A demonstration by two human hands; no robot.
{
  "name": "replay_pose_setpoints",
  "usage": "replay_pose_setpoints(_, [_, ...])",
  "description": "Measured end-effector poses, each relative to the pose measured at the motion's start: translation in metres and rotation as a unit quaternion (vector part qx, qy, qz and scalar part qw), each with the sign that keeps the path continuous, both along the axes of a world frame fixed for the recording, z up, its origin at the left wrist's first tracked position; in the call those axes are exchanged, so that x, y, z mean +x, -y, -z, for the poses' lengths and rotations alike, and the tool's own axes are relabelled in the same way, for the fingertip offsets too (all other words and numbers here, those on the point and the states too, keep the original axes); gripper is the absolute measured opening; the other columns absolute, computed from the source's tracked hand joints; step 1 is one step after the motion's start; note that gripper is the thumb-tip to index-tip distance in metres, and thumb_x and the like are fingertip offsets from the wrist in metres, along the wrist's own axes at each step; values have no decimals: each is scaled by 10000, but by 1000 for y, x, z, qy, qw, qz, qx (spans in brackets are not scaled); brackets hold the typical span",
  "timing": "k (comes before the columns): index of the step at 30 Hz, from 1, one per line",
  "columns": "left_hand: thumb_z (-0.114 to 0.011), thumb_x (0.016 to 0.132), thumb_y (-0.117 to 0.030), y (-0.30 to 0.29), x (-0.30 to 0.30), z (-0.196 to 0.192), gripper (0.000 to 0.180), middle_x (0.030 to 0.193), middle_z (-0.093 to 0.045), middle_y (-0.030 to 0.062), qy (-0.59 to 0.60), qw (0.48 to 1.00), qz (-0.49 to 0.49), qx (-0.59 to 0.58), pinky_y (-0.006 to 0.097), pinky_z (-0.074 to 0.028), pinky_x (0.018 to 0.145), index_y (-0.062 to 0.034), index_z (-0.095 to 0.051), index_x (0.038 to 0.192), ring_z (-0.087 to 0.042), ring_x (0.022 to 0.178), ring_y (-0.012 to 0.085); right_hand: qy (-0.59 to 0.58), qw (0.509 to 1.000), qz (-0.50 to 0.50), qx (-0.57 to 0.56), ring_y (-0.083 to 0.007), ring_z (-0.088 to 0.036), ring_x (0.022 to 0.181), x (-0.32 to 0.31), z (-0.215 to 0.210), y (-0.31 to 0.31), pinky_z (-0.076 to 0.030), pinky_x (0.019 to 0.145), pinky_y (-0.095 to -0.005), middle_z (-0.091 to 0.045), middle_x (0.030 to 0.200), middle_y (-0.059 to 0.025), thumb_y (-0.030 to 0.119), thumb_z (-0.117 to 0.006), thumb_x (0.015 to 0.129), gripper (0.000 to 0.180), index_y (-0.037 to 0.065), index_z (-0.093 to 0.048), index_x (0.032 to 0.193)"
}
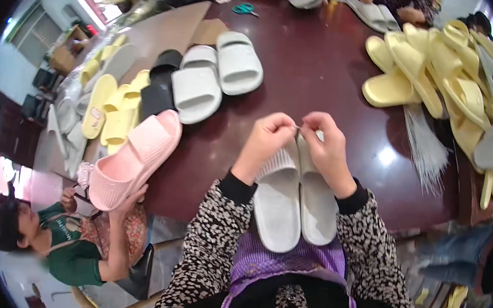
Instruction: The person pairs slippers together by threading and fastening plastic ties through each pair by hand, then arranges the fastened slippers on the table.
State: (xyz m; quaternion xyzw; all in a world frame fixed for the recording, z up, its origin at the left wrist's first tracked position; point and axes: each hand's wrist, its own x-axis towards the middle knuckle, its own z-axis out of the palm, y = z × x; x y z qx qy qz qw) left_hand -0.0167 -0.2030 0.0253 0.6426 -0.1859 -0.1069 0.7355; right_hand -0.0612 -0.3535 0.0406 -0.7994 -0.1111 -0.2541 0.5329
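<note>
At the lower left of the frame a seated person's hand (pixel 129 197) grips a pink slipper (pixel 136 158), whose far end rests on the dark table (pixel 319 72); the rest of that person is bent by the lens rim. Above it, yellow and grey slippers (pixel 109 105) lie in a blurred heap partly under clear wrapping.

At centre, the left hand (pixel 266 141) and right hand (pixel 327 147) meet with fingertips pinched together over the top edge of a pair of grey slippers (pixel 292 203) held sole to sole, heels pointing down over the lap. What the fingertips pinch is too small to make out. The slippers' toe ends are hidden behind both hands.

At the upper right, a pile of yellow slippers (pixel 438 71) runs out of frame, beside a bundle of thin pale strands (pixel 425 144).
</note>
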Motion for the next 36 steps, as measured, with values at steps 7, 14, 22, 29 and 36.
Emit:
replay_pose_setpoints(7, [-556,817,-63,-3,-6,-7,73,716,-545,-56,-24,1000,-1,11,188,-396,607,-12,-596,785,-477,680,25,-24,998,-15,49,-97,-566,752,-2,1,-3,-471,709,-242,-588,804,-37,-25,-588,801,182,8,-543,974])
replay_pose_setpoints(14, [-555,820,-72,-3,-5,-15,79,715,-544,-55,-60,997,38,2,192,-398,607,-19,-599,782,-480,681,25,-16,999,-32,28,-87,-551,767,1,1,-2,-458,730,-230,-567,796,-22,-44,-583,797,202,11,-526,982])
replay_pose_setpoints(22, [-582,842,-68,0,-2,-8,36,731,-551,-62,-53,997,37,-34,173,-392,566,-55,-614,833,-481,625,17,-43,997,-18,56,-86,-552,783,1,0,-3,-459,737,-234,-580,823,-21,-37,-583,802,188,12,-539,977])
replay_pose_setpoints(29, [-582,854,-74,-6,1,-3,50,730,-583,-42,-112,991,20,-76,172,-420,571,-53,-622,873,-517,618,30,-37,997,11,72,-92,-560,787,2,4,-2,-466,744,-241,-612,856,-32,-18,-574,815,150,4,-566,964])
replay_pose_setpoints(36, [-555,871,-77,-14,9,0,103,842,-621,16,-54,990,-106,-80,194,-437,576,-31,-613,943,-540,636,59,-18,997,25,69,-108,-576,808,4,4,-5,-472,750,-248,-624,877,-49,-10,-562,823,139,0,-572,962])
